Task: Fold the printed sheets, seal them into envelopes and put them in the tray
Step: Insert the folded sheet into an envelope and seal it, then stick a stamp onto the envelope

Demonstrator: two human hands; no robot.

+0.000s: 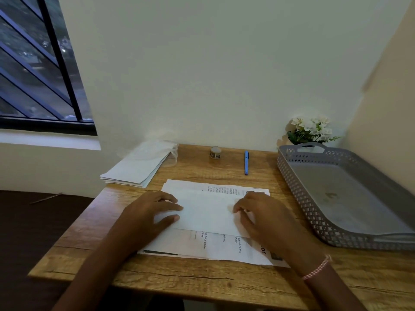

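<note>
Head view: the folded sheet [206,212] lies on the stack of printed sheets [202,245] mid-surface [202,279], its long axis running left to right, with a hand at each end. The left hand [155,212] presses it with flat fingers, its grip released. The right hand [258,216] has bent fingers on the other end; whether that grip pinches or merely presses, I cannot tell. From the folded sheet, the envelopes [137,169] lie beyond and to the left, nearer the left hand, probably the one to fetch one. The tray [298,198] stands to its right.
</note>
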